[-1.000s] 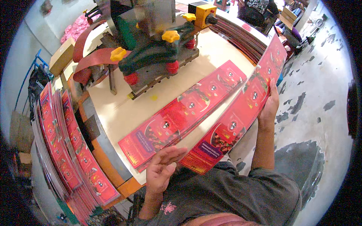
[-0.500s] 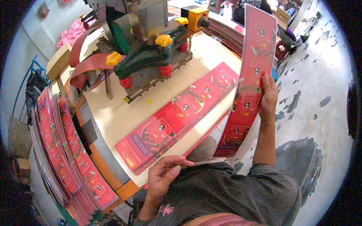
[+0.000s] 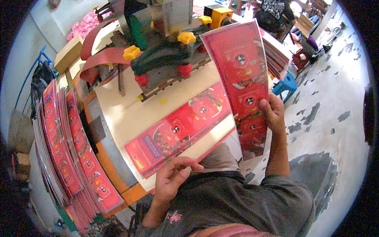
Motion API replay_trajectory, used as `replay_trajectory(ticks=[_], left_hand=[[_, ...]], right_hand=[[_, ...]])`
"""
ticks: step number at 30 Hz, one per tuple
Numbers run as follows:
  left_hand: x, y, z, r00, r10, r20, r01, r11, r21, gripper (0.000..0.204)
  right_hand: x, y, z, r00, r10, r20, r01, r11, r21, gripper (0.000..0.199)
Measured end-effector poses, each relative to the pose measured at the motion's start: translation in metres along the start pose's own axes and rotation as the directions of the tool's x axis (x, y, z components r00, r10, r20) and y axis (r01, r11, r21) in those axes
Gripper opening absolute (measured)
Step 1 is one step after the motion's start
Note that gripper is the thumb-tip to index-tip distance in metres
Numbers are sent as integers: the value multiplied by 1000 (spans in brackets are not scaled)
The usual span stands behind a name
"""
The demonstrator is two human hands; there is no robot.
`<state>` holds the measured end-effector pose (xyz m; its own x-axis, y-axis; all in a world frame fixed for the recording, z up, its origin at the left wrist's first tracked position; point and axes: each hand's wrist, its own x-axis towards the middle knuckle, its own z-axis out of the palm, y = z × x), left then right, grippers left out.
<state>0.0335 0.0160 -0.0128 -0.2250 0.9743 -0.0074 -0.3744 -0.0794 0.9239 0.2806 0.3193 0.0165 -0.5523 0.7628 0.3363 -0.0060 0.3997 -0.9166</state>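
Here, right hand (image 3: 273,112) held a long red printed sheet (image 3: 241,75) upright above the pale surface (image 3: 130,114), fingers closed on its edge, left hand (image 3: 173,179) empty, fingers loosely curled, beside a flat red stack (image 3: 177,130) near the machine (image 3: 158,51).

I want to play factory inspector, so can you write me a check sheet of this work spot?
Surface: pale worktable, bare patches, a yellow spot near the machine.
Job's things: long red printed sheet lifted upright; stack of red sheets lying flat on the table.
Clutter: fanned pile of red sheets at the left; cardboard box behind it.
Hands: right hand grips the lifted sheet's edge; left hand is at the near table edge by the flat stack, holding nothing.
Cables: nothing seen.
Surroundings: machine with yellow knobs; blue stool; stained concrete floor.
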Motion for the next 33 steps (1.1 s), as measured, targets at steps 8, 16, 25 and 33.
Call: replay_trajectory(ticks=[8,16,25,33], left_hand=[[13,-5,6,996,33,-77,-38,997,-72,41],[-12,-32,-11,950,53,-308,-25,995,96,34],[-4,-18,-25,430,484,-762,-394,860,324,23],[-5,-10,-33,423,511,-749,-456,834,311,16]], right_hand=[[-18,-1,45,934,98,342,-81,995,-62,37],[-13,-30,92,729,163,665,-41,980,-195,41],[-12,-32,93,580,127,804,33,983,-179,33],[-17,-28,100,532,121,838,57,982,-178,38]])
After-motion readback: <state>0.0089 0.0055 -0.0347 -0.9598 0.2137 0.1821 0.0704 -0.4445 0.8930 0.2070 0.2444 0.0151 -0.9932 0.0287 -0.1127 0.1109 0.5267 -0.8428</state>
